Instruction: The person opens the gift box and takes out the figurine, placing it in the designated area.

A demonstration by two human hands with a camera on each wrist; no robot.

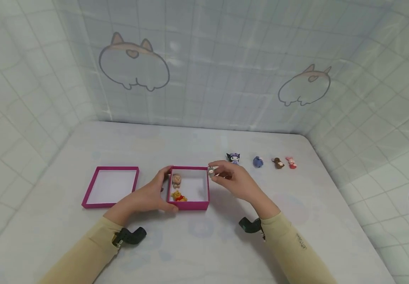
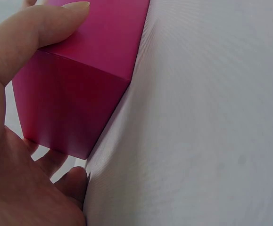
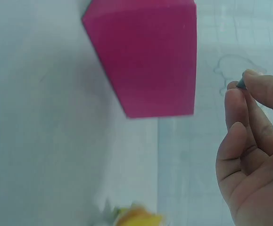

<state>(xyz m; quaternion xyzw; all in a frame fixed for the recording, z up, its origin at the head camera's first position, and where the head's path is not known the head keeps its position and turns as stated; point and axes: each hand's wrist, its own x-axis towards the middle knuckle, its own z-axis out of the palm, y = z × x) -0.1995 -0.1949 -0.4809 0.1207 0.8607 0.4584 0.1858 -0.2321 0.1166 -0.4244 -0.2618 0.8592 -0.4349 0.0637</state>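
A magenta box (image 1: 190,206) with a white inside stands on the table, open side up. My left hand (image 1: 149,196) grips its left side, the thumb on the near wall and the fingers toward the far corner. Inside, along the left wall, are a tan figurine (image 1: 176,180) and a yellow bear figurine in red (image 1: 178,196). My right hand (image 1: 238,182) pinches a small grey figurine (image 1: 210,171) between thumb and fingertips at the box's far right corner. In the right wrist view only a bit of this figurine (image 3: 241,84) shows; the fingers hide the rest.
Left of the box lies a magenta-rimmed lid (image 1: 99,205), white side up. Behind and right of my right hand are a black-and-purple figurine (image 1: 233,158), a blue one (image 1: 258,161), a brown one (image 1: 278,163) and a pink-and-red one (image 1: 291,162). Tiled-pattern curtains (image 1: 211,79) surround the table.
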